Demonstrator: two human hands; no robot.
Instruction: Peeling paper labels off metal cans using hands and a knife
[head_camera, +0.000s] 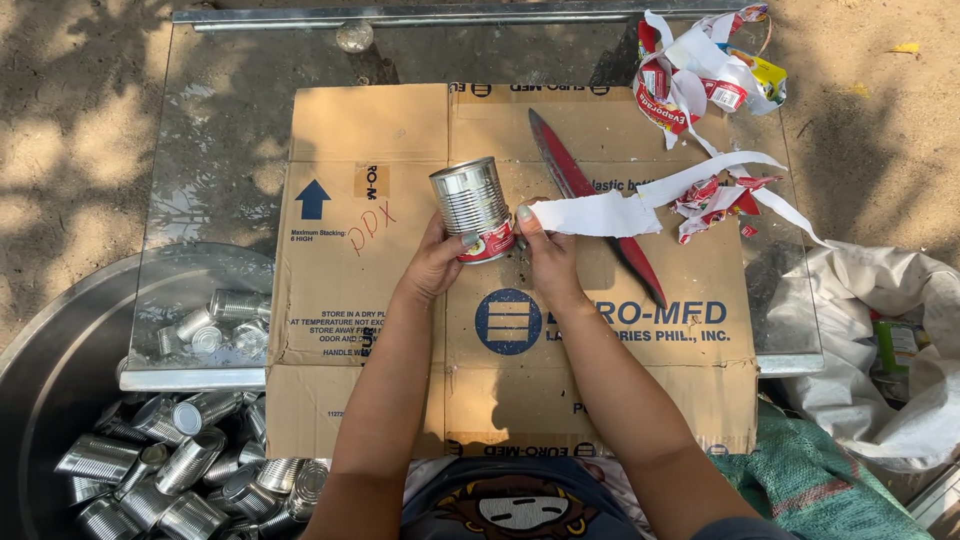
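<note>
I see my left hand (437, 265) closed around the lower end of a bare ribbed tin can (474, 208), fingers wrapped from behind and the thumb pressed on the last red scrap of label at its base. The can is tilted, its top end leaning away from me, and it hangs above the flattened cardboard sheet (400, 330) rather than resting on it.

My right hand (547, 255) is just beside the can, pinched shut on the near end of a white paper strip (600, 214), the peeled label, which runs out to the right of the can. I cannot tell whether the strip is still joined to the can, since my fingers cover that spot.

Past the can, a long knife (590, 200) with a reddish blade lies diagonally on the cardboard; the strip crosses over its middle and hides that part. Farther right of the can, torn label scraps (705, 75) are heaped at the edge of the glass table (220, 140).

Below and left of the can, a pile of stripped cans (170, 460) sits in a round metal basin (40, 360), partly seen through the glass and cut off by the lower edge of the view. A white sack (880, 330) at far right is also cut off.
</note>
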